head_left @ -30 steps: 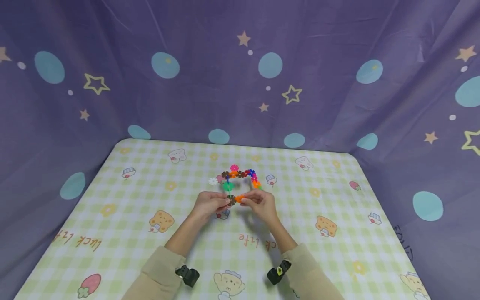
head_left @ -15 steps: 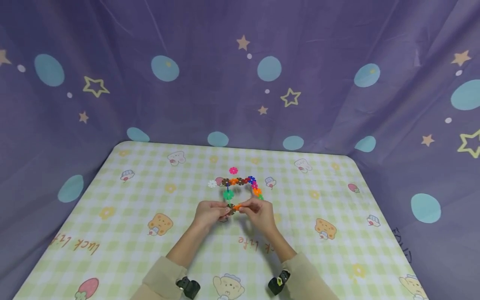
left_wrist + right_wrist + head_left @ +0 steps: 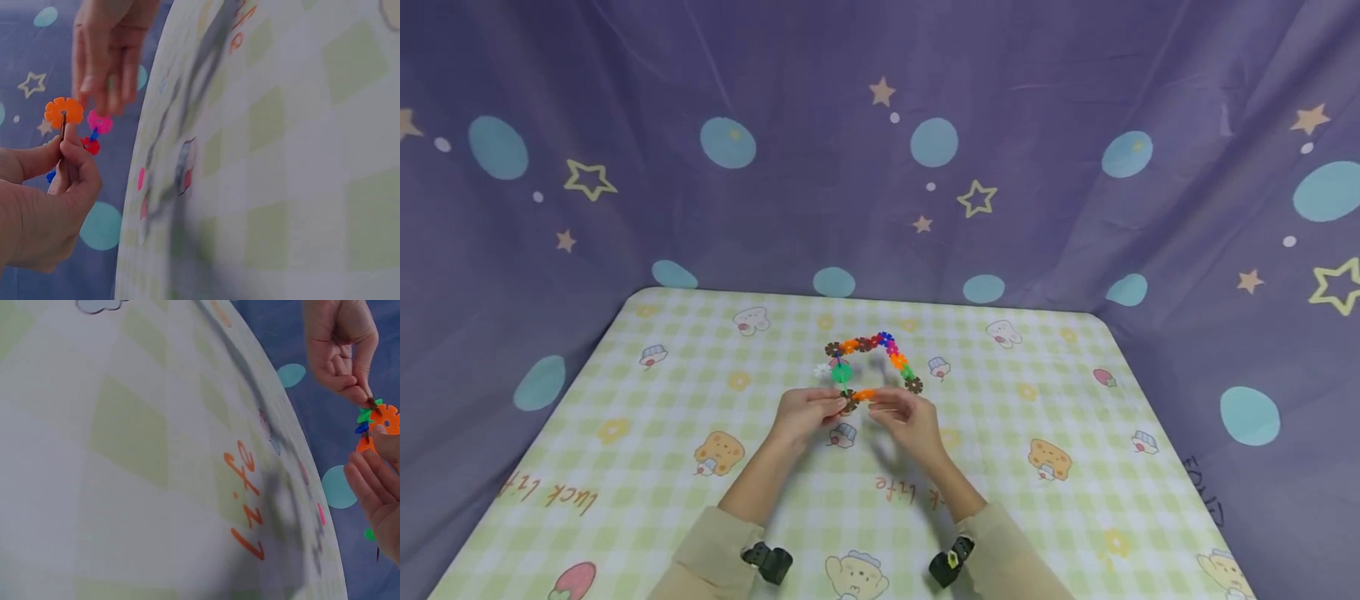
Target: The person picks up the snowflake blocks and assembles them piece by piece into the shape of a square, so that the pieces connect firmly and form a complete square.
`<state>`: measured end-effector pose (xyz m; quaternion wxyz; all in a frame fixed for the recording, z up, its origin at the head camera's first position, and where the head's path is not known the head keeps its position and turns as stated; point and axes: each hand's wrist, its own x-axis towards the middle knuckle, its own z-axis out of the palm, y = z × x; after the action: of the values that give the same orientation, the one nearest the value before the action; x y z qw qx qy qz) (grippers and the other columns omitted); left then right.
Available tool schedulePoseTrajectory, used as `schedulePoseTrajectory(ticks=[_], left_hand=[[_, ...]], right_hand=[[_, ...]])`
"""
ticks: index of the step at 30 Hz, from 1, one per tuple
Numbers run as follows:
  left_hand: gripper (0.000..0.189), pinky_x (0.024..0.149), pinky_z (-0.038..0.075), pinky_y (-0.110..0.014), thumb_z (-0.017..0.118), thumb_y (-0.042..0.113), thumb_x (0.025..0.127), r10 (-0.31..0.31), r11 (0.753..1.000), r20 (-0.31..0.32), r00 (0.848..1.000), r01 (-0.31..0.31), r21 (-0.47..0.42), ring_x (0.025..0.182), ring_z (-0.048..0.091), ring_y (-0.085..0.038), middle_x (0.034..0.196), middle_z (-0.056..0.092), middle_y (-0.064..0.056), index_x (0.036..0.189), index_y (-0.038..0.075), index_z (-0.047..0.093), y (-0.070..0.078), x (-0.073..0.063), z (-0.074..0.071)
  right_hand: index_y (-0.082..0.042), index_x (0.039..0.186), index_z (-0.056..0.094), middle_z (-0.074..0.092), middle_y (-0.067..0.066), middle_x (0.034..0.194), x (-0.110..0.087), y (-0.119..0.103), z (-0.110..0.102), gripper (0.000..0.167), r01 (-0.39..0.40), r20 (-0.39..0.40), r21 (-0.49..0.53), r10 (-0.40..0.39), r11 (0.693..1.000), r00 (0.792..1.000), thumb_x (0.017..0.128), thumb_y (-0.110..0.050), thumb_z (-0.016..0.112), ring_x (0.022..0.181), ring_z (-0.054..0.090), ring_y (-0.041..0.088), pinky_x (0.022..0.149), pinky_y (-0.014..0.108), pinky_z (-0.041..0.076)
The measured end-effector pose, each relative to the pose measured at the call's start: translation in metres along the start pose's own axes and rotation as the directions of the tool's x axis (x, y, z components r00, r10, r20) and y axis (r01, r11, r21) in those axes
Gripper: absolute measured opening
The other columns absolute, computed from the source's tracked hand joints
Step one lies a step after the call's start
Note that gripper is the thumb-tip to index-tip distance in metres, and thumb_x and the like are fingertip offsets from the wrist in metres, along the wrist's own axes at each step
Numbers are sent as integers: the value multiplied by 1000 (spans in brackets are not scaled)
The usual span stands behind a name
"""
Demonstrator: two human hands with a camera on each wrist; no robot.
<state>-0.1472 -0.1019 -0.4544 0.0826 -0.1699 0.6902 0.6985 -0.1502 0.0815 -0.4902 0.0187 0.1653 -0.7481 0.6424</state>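
A chain of interlocking snowflake discs (image 3: pixel 842 372) in several colours hangs above the table in an open loop. My left hand (image 3: pixel 805 414) pinches the brown snowflake disc (image 3: pixel 848 403) near one end between thumb and fingers. Joined to that brown piece is an orange snowflake disc (image 3: pixel 64 112). My right hand (image 3: pixel 910 419) is beside the orange disc, its fingers extended and thumb apart in the right wrist view; whether they touch it is unclear. The chain's other end, a brown disc (image 3: pixel 913 385), hangs free just beyond the right hand.
A white snowflake disc (image 3: pixel 822 371) lies on the table left of the chain. The table wears a green checked cloth (image 3: pixel 647 483) with printed cartoons. Purple curtain (image 3: pixel 820 208) surrounds the far side and both flanks.
The chain has shifted left and its free brown end has come into sight. My right fingers have loosened from the orange disc; the left hand keeps its pinch. The loose pink disc is no longer visible.
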Motion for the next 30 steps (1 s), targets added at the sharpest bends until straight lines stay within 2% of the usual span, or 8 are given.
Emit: schedulePoseTrajectory(ticks=[4, 7, 10, 14, 18, 22, 24, 30], left_hand=[[32, 61, 57, -16, 68, 0, 85, -1, 1000, -28, 1000, 1, -8, 60, 62, -2, 72, 70, 2, 114, -14, 62, 10, 4, -10], [35, 63, 57, -15, 67, 2, 87, -9, 1000, -37, 999, 8, -18, 62, 62, -1, 72, 69, 5, 118, -12, 61, 19, 7, -19], [38, 66, 58, -15, 66, 4, 88, -15, 999, -54, 998, 13, -39, 64, 64, 0, 73, 68, 6, 122, -10, 59, 27, 10, -27], [41, 67, 58, -14, 65, 5, 90, -15, 997, -63, 998, 10, -76, 65, 65, 0, 74, 68, 10, 127, -10, 56, 33, 12, -37], [42, 66, 57, -12, 64, 5, 91, -25, 995, -53, 998, 20, -95, 66, 66, 1, 73, 67, 11, 129, -9, 54, 34, 14, -44], [43, 65, 56, -10, 64, 7, 91, -40, 994, -63, 997, 33, -102, 66, 66, 1, 73, 68, 11, 130, -8, 54, 35, 15, -49], [45, 65, 56, -10, 65, 8, 91, -44, 993, -65, 997, 37, -108, 67, 66, 1, 73, 68, 10, 131, -8, 53, 35, 16, -51], [45, 64, 56, -10, 64, 8, 91, -51, 994, -62, 997, 44, -105, 66, 66, 1, 72, 68, 10, 131, -8, 52, 36, 19, -51]], right_hand=[[6, 111, 66, 69, 25, 108, 4, 10, 5, 31, 37, 76, -114, -28, 993, 997, 82, -1, 72, 96, 69, 38, 83, 33, 61], [2, 115, 65, 69, 19, 113, 11, 15, 10, 33, 83, 145, -241, -49, 967, 988, 85, -8, 72, 101, 68, 33, 87, 35, 60], [-2, 119, 63, 68, 15, 117, 21, 18, 18, 35, 142, 216, -380, -62, 914, 974, 87, -14, 70, 105, 66, 29, 92, 37, 57], [-5, 126, 60, 64, 12, 125, 36, 17, 31, 40, 211, 305, -527, -49, 823, 951, 90, -19, 68, 116, 60, 27, 103, 39, 50], [-5, 133, 53, 58, 11, 136, 50, 16, 46, 47, 254, 364, -632, -9, 732, 931, 92, -22, 65, 130, 52, 26, 114, 39, 41], [-6, 142, 45, 51, 9, 144, 64, 18, 58, 55, 303, 407, -711, 21, 634, 913, 94, -27, 62, 136, 46, 23, 118, 35, 36], [-6, 143, 43, 48, 9, 147, 69, 20, 63, 56, 323, 426, -725, 28, 608, 904, 94, -29, 61, 138, 44, 23, 118, 35, 35], [-5, 143, 43, 48, 11, 146, 74, 28, 65, 56, 346, 459, -736, 54, 582, 887, 95, -29, 59, 138, 43, 24, 119, 35, 34]])
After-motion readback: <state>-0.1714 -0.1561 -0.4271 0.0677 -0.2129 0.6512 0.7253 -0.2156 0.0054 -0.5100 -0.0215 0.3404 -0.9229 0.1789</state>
